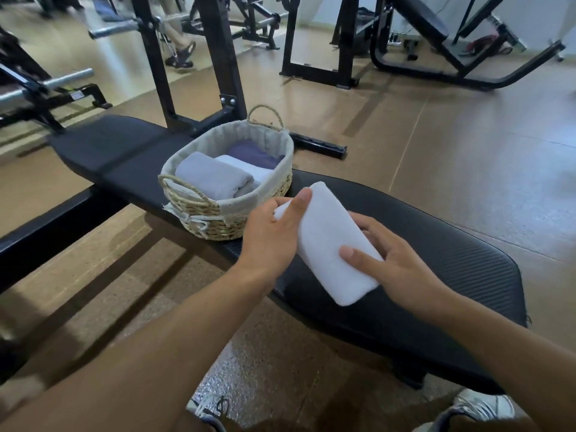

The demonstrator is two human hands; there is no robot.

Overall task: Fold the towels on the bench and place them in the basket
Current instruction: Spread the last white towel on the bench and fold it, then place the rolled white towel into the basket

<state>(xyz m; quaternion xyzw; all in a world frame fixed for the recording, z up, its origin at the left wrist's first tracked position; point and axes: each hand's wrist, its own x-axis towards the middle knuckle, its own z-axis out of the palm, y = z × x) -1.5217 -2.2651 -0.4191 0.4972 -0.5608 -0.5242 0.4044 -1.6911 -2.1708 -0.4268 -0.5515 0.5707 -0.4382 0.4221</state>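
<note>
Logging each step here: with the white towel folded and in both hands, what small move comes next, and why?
Probably carry the folded white towel left into the basket. Both the left hand and right hand grip it, it looks fully folded, and three folded towels already lie inside.

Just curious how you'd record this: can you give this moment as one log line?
step: carry to basket | held: folded white towel | left hand: grips | right hand: grips | basket: three folded towels inside, on bench

Both bare forearms reach forward from bottom of view; left hand (pixel 274 235) grips folded white towel (pixel 327 241) at its far end, thumb on top; right hand (pixel 392 263) holds near end, thumb on top, fingers apparently curled underneath, partly hidden.
</note>
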